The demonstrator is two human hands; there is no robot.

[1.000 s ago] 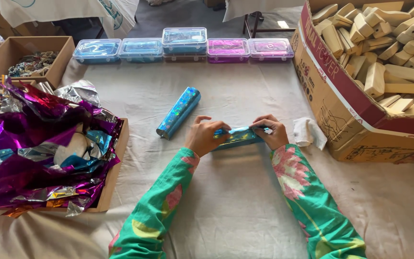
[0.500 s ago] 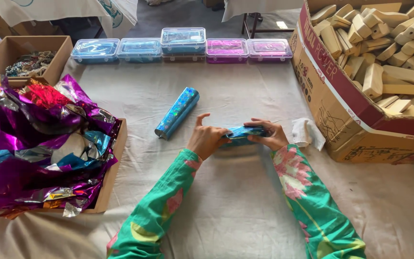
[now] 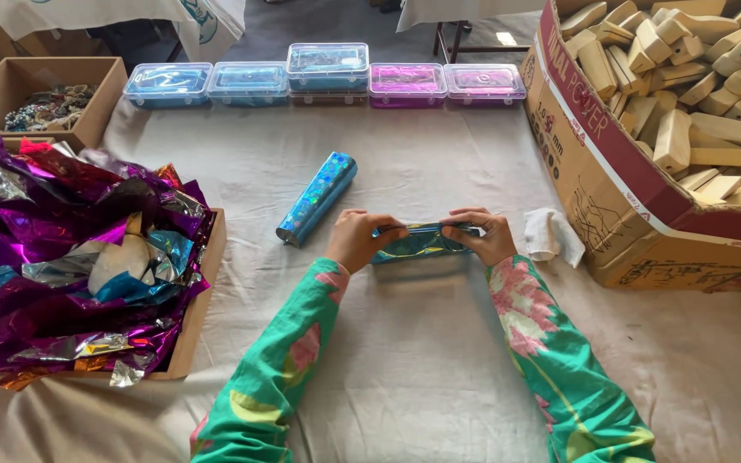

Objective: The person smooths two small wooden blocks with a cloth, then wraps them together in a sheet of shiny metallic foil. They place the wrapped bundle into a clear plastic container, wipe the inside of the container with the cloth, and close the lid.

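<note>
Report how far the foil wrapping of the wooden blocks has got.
Done: one wrapped blue roll lies finished on the cloth. In hand: the left hand and right hand press blue foil around a block, each at one end; the foil is not yet smooth. Left: a big carton of bare wooden blocks to the right and a box of loose foil sheets to the left.

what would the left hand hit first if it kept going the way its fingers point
The left hand points right, along the foil-wrapped block it grips. Going straight on, it would probably meet the right hand holding the block's other end, with the white cloth beyond that.
</note>
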